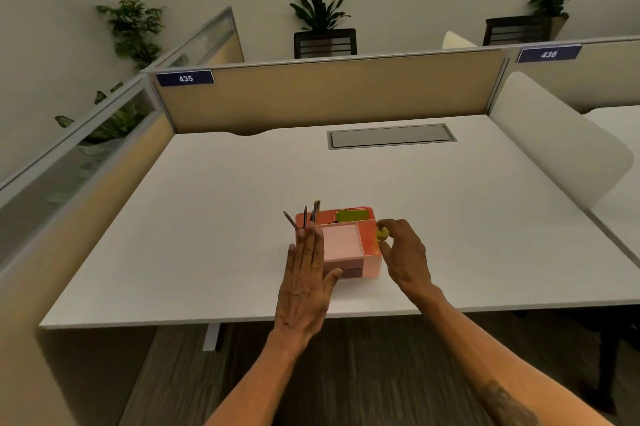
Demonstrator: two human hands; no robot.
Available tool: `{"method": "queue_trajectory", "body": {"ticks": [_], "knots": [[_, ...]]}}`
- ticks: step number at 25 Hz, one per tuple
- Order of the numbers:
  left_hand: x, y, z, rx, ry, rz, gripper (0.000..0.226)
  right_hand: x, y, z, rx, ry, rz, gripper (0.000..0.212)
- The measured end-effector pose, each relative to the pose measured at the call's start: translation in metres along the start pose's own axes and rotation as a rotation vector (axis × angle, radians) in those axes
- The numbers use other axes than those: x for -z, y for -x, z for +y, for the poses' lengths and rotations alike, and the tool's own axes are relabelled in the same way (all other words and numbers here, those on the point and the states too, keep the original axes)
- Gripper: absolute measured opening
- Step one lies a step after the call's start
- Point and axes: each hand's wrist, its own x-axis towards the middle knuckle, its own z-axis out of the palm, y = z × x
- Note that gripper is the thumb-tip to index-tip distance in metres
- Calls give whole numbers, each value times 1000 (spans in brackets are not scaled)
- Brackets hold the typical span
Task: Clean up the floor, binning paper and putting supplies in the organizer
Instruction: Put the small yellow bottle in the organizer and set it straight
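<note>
My right hand (403, 252) pinches a small yellow-green piece (382, 234), what it is I can't tell, just right of the organizer (372, 261) on the desk (207, 217). The narrow right compartment lies immediately left of it, running front to back. My left hand (306, 282) is flat and open, fingers straight, steadying the organizer's left side beside the pencils (304, 217).

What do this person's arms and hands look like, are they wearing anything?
Both forearms are bare: no sleeves, gloves, watch or rings visible. The left hand and right hand are uncovered. The right forearm carries a dark tattoo near the picture's lower edge; its design is too blurred to read.
</note>
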Motion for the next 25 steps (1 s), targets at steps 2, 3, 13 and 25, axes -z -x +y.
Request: {"method": "queue_trajectory", "body": {"ticks": [2, 3, 13, 25], "knots": [[-9, 3, -3, 20, -35, -15, 76, -6, 0, 11, 16, 42, -58, 31], [-13, 4, -4, 21, -45, -19, 77, -8, 0, 16, 24, 74, -92, 31], [-28, 7, -10, 109, 1, 38, 82, -10, 8, 40, -40, -68, -98, 47], [-57, -26, -21, 774, 736, -17, 104, -46, -1, 33, -420, -605, -213, 19]]}}
